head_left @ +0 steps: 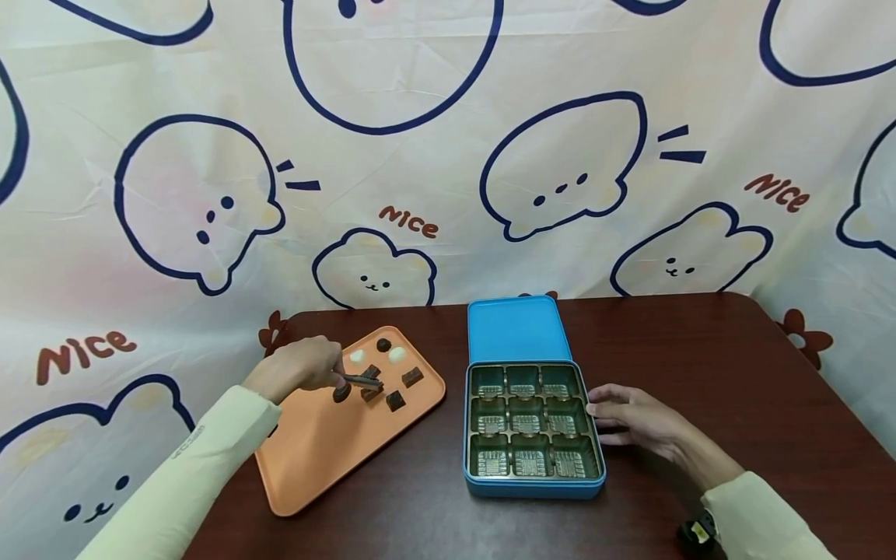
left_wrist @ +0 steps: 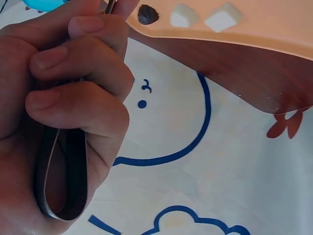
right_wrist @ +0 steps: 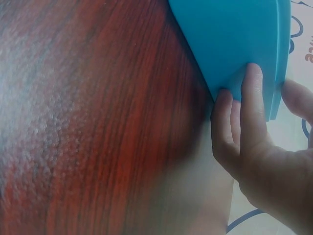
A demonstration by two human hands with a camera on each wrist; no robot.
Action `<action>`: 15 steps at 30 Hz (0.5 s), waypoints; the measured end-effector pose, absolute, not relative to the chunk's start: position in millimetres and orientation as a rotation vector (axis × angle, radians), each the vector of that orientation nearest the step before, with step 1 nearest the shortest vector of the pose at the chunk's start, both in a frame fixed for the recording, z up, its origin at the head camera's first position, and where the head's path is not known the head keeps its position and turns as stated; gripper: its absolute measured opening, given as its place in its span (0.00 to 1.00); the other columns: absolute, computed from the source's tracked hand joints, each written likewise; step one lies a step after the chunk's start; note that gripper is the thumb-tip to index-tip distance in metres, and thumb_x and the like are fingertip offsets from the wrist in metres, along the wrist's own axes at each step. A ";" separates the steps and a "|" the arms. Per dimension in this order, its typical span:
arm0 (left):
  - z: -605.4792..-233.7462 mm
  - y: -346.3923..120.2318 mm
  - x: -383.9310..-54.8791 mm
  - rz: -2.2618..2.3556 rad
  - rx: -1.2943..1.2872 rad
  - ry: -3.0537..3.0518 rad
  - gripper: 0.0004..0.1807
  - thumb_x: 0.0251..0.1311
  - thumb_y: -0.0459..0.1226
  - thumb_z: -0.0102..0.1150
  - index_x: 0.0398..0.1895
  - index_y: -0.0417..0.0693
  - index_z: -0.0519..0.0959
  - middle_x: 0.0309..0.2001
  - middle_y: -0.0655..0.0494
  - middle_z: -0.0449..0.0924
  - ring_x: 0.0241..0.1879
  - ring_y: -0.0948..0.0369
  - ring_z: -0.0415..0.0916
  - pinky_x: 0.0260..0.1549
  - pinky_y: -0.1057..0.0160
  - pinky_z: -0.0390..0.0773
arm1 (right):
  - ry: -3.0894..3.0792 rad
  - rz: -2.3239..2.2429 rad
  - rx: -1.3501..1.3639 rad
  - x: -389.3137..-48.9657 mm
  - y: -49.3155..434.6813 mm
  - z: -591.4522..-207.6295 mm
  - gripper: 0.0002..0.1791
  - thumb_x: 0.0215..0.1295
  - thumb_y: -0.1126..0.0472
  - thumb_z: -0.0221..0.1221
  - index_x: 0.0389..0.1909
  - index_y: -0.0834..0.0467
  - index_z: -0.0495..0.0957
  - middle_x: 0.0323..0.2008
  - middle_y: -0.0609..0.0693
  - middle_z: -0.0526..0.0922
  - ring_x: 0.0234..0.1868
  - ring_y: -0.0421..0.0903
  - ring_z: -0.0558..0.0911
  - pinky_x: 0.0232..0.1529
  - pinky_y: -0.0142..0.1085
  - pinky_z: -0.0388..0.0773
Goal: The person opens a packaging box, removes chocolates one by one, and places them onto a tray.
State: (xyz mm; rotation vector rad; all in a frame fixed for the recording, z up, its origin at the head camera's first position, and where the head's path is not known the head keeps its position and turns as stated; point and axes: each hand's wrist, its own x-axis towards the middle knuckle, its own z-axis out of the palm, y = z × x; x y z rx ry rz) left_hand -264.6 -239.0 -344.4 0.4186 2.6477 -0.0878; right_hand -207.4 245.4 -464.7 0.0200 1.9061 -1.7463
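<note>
My left hand point(head_left: 302, 367) grips metal tongs point(left_wrist: 76, 171), their bent end showing below the curled fingers in the left wrist view. The tongs' tips reach over brown chocolate pieces point(head_left: 371, 394) on an orange tray point(head_left: 308, 467); I cannot tell whether a piece is pinched between them. Other dark chocolates point(head_left: 395, 400) and white pieces point(head_left: 397, 355) lie around them. To the right stands a blue tin point(head_left: 535, 488) with a gold insert point(head_left: 526, 420) of several compartments, no chocolates in them. My right hand point(head_left: 640, 420) touches the tin's right side with extended fingers, thumb by the rim.
The tin's blue lid point(head_left: 514, 330) lies back behind it, toward the table's far edge. The dark wooden table point(head_left: 700, 350) ends at a patterned cloth point(head_left: 448, 171) hanging behind it. The tray sits at an angle near the table's left edge.
</note>
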 end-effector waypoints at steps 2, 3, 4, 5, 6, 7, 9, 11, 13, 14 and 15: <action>-346.6 -241.6 -264.9 -0.099 0.421 2.640 0.05 0.64 0.39 0.65 0.36 0.49 0.87 0.29 0.60 0.80 0.25 0.62 0.71 0.26 0.64 0.69 | 1.905 -1.747 0.017 -207.3 245.8 -464.5 0.34 0.69 0.55 0.62 0.65 0.69 0.60 0.52 0.59 0.80 0.51 0.50 0.82 0.50 0.49 0.82; -347.7 -243.0 -265.1 -0.105 0.431 2.638 0.05 0.64 0.39 0.65 0.36 0.49 0.88 0.29 0.60 0.80 0.25 0.62 0.71 0.26 0.64 0.69 | 1.904 -1.748 0.015 -207.3 245.9 -464.5 0.33 0.69 0.55 0.62 0.65 0.69 0.60 0.52 0.59 0.80 0.51 0.50 0.82 0.50 0.49 0.82; -348.3 -244.4 -265.1 -0.106 0.434 2.638 0.05 0.65 0.39 0.65 0.36 0.49 0.87 0.30 0.60 0.80 0.25 0.63 0.71 0.26 0.65 0.68 | 1.903 -1.748 0.014 -207.3 246.1 -464.5 0.33 0.69 0.55 0.62 0.65 0.69 0.60 0.52 0.59 0.80 0.51 0.50 0.82 0.50 0.49 0.82; -349.2 -245.5 -265.1 -0.105 0.433 2.635 0.05 0.65 0.39 0.65 0.37 0.50 0.88 0.30 0.60 0.80 0.25 0.63 0.71 0.25 0.65 0.68 | 1.903 -1.748 0.013 -207.4 246.2 -464.5 0.33 0.69 0.55 0.62 0.65 0.69 0.60 0.52 0.59 0.80 0.51 0.50 0.82 0.50 0.49 0.82; -349.9 -246.7 -265.0 -0.103 0.437 2.632 0.05 0.65 0.39 0.64 0.37 0.49 0.88 0.30 0.60 0.80 0.25 0.63 0.71 0.25 0.65 0.68 | 1.903 -1.748 0.012 -207.5 246.3 -464.6 0.33 0.69 0.55 0.62 0.65 0.69 0.60 0.52 0.58 0.80 0.51 0.50 0.82 0.50 0.48 0.82; -350.6 -247.5 -265.0 -0.099 0.441 2.630 0.05 0.65 0.39 0.64 0.37 0.49 0.88 0.30 0.60 0.81 0.25 0.63 0.70 0.25 0.65 0.68 | 1.902 -1.748 0.011 -207.5 246.4 -464.7 0.33 0.69 0.55 0.62 0.65 0.69 0.60 0.52 0.58 0.80 0.51 0.49 0.82 0.50 0.48 0.82; -351.4 -248.9 -264.6 -0.090 0.437 2.628 0.05 0.65 0.38 0.64 0.37 0.49 0.87 0.30 0.60 0.81 0.24 0.63 0.70 0.25 0.65 0.67 | 1.904 -1.748 0.008 -207.4 246.4 -464.8 0.33 0.70 0.55 0.61 0.65 0.69 0.60 0.52 0.58 0.80 0.51 0.49 0.82 0.50 0.48 0.82; -352.3 -249.4 -264.4 -0.084 0.430 2.620 0.05 0.65 0.38 0.64 0.34 0.51 0.87 0.27 0.60 0.79 0.22 0.64 0.67 0.23 0.66 0.65 | 1.908 -1.748 0.004 -207.2 246.4 -464.8 0.33 0.70 0.55 0.61 0.65 0.69 0.60 0.52 0.58 0.80 0.52 0.49 0.82 0.50 0.48 0.81; -353.0 -249.8 -264.4 -0.080 0.424 2.613 0.05 0.65 0.38 0.64 0.32 0.51 0.87 0.23 0.60 0.76 0.20 0.65 0.64 0.22 0.66 0.63 | 1.913 -1.747 0.001 -206.9 246.2 -464.6 0.33 0.70 0.55 0.61 0.65 0.69 0.60 0.52 0.58 0.80 0.52 0.49 0.82 0.50 0.48 0.81; -353.5 -249.9 -264.7 -0.079 0.418 2.608 0.06 0.66 0.38 0.63 0.31 0.52 0.87 0.21 0.61 0.75 0.19 0.65 0.62 0.22 0.66 0.62 | 1.915 -1.747 0.000 -206.7 246.2 -464.5 0.33 0.70 0.55 0.61 0.65 0.69 0.60 0.52 0.58 0.80 0.52 0.49 0.82 0.50 0.48 0.81; -354.1 -249.7 -264.9 -0.080 0.417 2.603 0.08 0.66 0.38 0.63 0.29 0.53 0.87 0.18 0.61 0.71 0.18 0.66 0.60 0.21 0.67 0.61 | 1.917 -1.746 0.000 -206.6 246.1 -464.5 0.33 0.70 0.55 0.61 0.65 0.69 0.60 0.52 0.58 0.80 0.52 0.49 0.82 0.50 0.48 0.81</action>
